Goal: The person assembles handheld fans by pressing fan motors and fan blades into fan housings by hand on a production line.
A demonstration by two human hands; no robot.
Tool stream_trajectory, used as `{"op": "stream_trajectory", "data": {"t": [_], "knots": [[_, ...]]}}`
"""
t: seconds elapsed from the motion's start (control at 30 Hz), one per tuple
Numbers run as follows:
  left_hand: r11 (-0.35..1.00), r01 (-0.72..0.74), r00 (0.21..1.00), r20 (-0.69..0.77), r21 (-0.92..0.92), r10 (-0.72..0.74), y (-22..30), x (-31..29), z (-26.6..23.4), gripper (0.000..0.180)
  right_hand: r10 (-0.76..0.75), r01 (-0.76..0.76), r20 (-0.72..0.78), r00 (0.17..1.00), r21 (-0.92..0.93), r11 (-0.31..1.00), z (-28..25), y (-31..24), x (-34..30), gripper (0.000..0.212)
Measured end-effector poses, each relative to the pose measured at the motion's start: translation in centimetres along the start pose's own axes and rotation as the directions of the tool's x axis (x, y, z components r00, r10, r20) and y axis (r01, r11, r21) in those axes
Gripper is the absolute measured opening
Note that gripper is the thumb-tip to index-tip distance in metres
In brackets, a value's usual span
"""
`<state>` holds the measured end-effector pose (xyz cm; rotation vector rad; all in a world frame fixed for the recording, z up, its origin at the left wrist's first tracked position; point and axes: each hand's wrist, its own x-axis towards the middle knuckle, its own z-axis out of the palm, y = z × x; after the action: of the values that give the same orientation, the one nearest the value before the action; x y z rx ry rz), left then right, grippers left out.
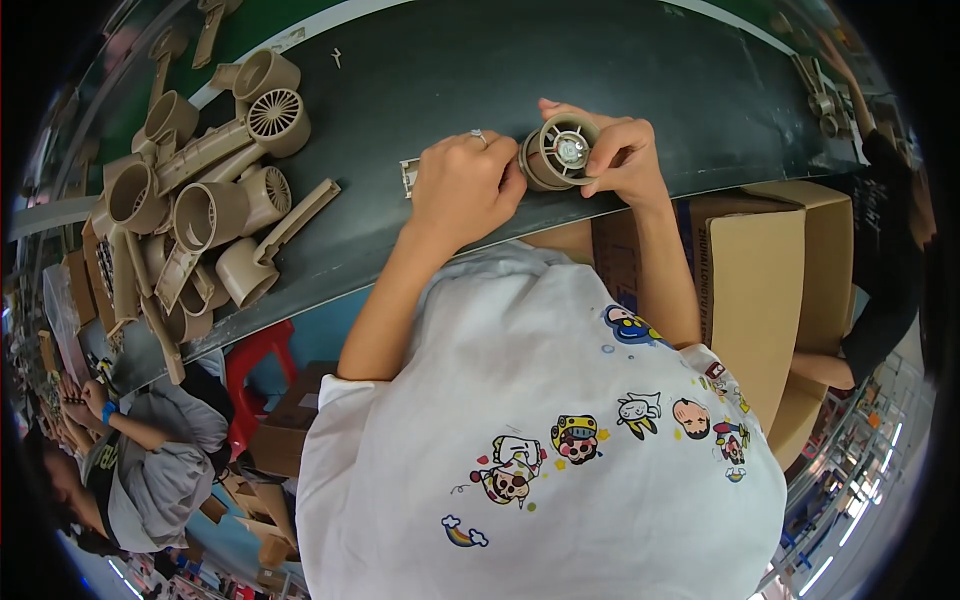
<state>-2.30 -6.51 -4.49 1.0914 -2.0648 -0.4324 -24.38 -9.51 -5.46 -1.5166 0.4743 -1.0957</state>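
Over the near edge of the dark green worktable (pixel 710 110), I hold a beige plastic housing (pixel 540 170) with a round barrel and a handle. My left hand (pixel 455 190), a ring on one finger, is closed around the handle; the handle's pale end pokes out past the knuckles. The barrel's mouth faces up and shows a spoked ring with a shiny centre (pixel 571 150). My right hand (pixel 628 160) closes on the barrel from the right, thumb and fingertips at its rim. Whether a small part sits between those fingertips, I cannot make out.
A pile of similar beige housings (pixel 205 215) covers the table's left end, some overhanging its edge. A small pale scrap (pixel 337 58) lies farther back. An open cardboard box (pixel 750 290) stands against the near right edge. Co-workers are at far left (pixel 165 450) and right (pixel 885 230).
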Motion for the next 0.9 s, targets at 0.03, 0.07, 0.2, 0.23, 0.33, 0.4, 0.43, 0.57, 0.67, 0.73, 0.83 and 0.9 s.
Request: {"op": "stream_trajectory", "data": {"t": [0.03,0.07,0.2,0.23,0.33,0.4,0.43,0.57,0.67,0.73,0.83,0.9], "knots": [[1.0,-0.004,1.0,-0.008,-0.003,0.004,-0.1,0.1,0.1,0.005,-0.001,0.001,-0.005,1.0,0.0,1.0,-0.2,0.0,0.2,0.03],[1.0,-0.008,1.0,-0.016,-0.005,0.008,-0.1,0.2,0.1,0.005,-0.038,0.037,0.037,0.999,0.017,0.999,-0.3,0.0,0.4,0.027],[1.0,0.018,1.0,0.006,-0.019,-0.018,-0.4,0.1,0.3,0.005,-0.096,0.096,0.12,0.988,0.0,0.995,-0.3,-0.3,0.9,0.024],[0.998,0.061,0.997,-0.053,0.015,-0.06,-0.8,-0.3,0.6,0.005,-0.001,0.004,0.105,0.994,-0.024,1.0,0.1,-0.4,0.7,0.023],[0.994,0.106,0.991,-0.089,0.04,-0.102,-0.7,-0.7,-0.1,0.005,0.127,-0.125,0.08,0.989,-0.025,0.992,0.7,-0.1,-0.2,0.021],[0.993,0.109,0.992,-0.063,0.036,-0.107,-0.7,-0.9,-1.0,0.004,0.028,-0.028,-0.009,1.0,0.004,1.0,1.0,0.2,-0.4,0.022],[0.994,0.08,0.997,-0.023,0.068,-0.079,-0.9,-0.9,-1.5,0.003,0.028,-0.028,-0.011,1.0,0.006,1.0,1.0,0.3,-0.6,0.022],[0.995,0.062,0.995,0.077,0.074,-0.068,-1.4,-1.1,-3.2,0.003,0.086,-0.086,-0.055,0.995,0.004,0.996,1.7,0.2,-0.8,0.018],[0.997,0.068,0.993,0.1,-0.035,-0.064,-2.1,-1.4,-3.4,0.003,0.115,-0.119,-0.065,0.991,-0.07,0.99,1.9,-0.1,-0.9,0.017],[0.997,0.059,0.995,0.087,-0.052,-0.055,-2.1,-1.7,-3.5,0.003,0.102,-0.108,-0.063,0.993,-0.093,0.99,2.0,-0.3,-0.9,0.016],[0.994,0.034,0.999,-0.001,-0.103,-0.035,-2.3,-2.1,-3.1,0.004,0.106,-0.115,-0.072,0.992,-0.121,0.986,2.0,-0.4,-0.9,0.012],[0.992,0.052,0.998,-0.023,-0.116,-0.055,-2.4,-2.4,-3.1,0.005,0.114,-0.124,-0.083,0.99,-0.13,0.984,2.1,-0.3,-0.8,0.013]]}}
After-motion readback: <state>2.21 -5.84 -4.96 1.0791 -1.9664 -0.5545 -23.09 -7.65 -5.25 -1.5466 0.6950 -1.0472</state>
